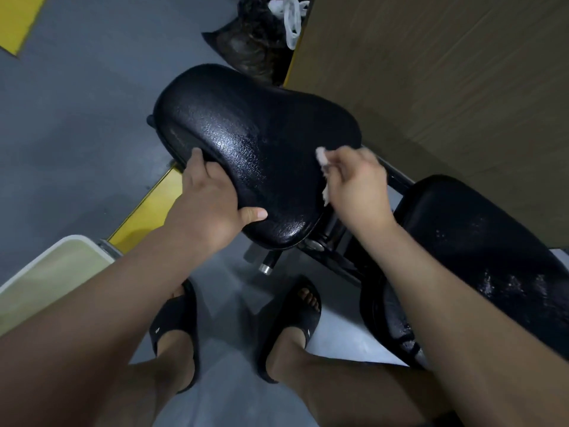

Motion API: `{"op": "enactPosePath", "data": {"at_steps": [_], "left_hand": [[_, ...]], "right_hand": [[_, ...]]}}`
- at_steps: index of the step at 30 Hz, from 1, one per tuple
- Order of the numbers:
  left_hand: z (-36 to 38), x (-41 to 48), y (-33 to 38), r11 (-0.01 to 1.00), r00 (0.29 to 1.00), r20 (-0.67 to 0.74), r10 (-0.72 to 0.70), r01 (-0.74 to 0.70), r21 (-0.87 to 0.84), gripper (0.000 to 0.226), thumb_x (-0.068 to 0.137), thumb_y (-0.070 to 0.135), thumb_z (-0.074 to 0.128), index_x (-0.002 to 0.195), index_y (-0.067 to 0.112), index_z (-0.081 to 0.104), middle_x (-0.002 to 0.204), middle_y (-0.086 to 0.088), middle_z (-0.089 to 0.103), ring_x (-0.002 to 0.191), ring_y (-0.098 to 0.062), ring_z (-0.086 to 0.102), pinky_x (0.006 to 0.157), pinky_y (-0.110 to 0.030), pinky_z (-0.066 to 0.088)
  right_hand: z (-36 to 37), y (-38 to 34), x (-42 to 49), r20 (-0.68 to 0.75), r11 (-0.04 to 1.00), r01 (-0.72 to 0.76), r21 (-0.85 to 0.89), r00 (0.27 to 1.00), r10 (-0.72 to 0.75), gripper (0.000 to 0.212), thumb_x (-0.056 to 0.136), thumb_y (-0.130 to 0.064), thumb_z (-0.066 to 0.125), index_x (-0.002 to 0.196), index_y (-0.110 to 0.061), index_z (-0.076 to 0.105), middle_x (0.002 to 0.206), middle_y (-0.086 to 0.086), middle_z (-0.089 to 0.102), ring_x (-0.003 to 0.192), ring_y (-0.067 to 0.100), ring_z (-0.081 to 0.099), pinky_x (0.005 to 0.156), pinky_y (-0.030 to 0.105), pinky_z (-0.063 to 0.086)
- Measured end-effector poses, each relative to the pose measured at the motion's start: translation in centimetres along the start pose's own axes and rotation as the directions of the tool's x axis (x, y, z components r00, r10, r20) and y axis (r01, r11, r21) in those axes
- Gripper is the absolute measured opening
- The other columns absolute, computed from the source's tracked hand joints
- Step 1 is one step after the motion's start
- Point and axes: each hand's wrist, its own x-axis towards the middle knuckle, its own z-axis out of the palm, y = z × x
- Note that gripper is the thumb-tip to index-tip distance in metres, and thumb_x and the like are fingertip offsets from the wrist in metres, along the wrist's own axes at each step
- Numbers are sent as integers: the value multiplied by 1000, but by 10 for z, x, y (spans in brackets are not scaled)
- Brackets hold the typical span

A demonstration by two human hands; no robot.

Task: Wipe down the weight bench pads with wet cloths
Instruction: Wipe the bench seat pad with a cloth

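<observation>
1. Head view, grip: right hand (358, 183) pinches a small pale cloth (321, 157) at centre frame, against the right edge of the seat pad (246, 134).
2. Left hand (212, 195): fingers curled over the seat pad's left edge, thumb on top.
3. Relation: most of the seat pad lies up and left of the cloth, so the next stroke likely runs that way.
4. Back pad (480, 241): lower right, glistening wet.

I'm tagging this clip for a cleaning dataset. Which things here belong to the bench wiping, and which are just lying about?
In use: wide pad, gripped by left hand; cloth in right hand; long pad.
Lying about: black bag, white plastic bag, pale tub, brown board.
</observation>
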Motion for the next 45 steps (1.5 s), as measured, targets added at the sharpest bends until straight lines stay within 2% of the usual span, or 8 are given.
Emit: {"op": "enactPosePath", "data": {"at_steps": [5,10,15,22,28,31,41,45], "left_hand": [[-1,-1,-2,1000,999,28,20,-20,23,106,82,62,68,143,-13,24,164,-32,-12,156,-40,0,125,-41,12],[-5,0,1,999,999,49,16,-18,32,112,83,61,69,148,-13,17,164,-31,-14,155,-40,5,125,-41,18],[-5,-2,-1,999,999,29,32,-33,31,111,81,63,69,147,-12,21,164,-31,-9,155,-42,9,124,-42,17],[-6,1,0,999,999,46,23,-24,28,111,80,62,72,146,-12,21,164,-30,-11,154,-42,13,122,-42,22],[-6,2,3,1000,999,38,19,-20,21,110,78,61,75,145,-9,22,164,-28,-9,152,-42,20,120,-43,26],[-8,2,2,999,999,30,23,-24,29,109,79,62,73,144,-9,23,164,-28,-8,152,-42,17,121,-42,25],[-6,4,0,1000,999,31,26,-26,9,107,78,61,74,143,-7,24,165,-26,-8,152,-43,18,120,-43,26],[-5,4,0,999,999,19,28,-28,24,105,78,63,73,140,-8,26,164,-27,-6,151,-43,21,118,-44,28]], "right_hand": [[4,-16,-40,60,998,67,4,996,-68,17,94,-3,61,106,-9,71,91,13,61,79,29,61,77,33,50],[-2,-26,-68,305,949,310,57,900,-312,26,97,-14,57,119,-10,70,96,13,57,76,31,61,72,39,55],[3,-5,10,27,995,90,-48,996,-88,15,96,-5,59,94,-7,73,81,11,58,56,7,46,63,8,39],[1,-29,-53,244,975,222,4,945,-216,21,98,-12,58,114,-7,71,94,13,59,76,30,63,72,35,55],[-34,-17,-5,453,876,-285,389,887,88,10,103,-17,57,97,-18,64,82,0,67,70,8,61,63,27,51],[-34,-2,15,339,899,-375,227,896,288,2,102,-25,60,103,-24,58,96,-4,63,80,1,61,73,28,51],[-13,-6,-19,209,993,-101,59,974,86,55,88,-47,75,133,-20,59,117,-5,50,106,8,52,95,19,43],[-11,6,-9,103,999,46,16,994,-47,34,95,-21,72,127,-9,69,109,2,56,92,9,56,85,20,46]]}}
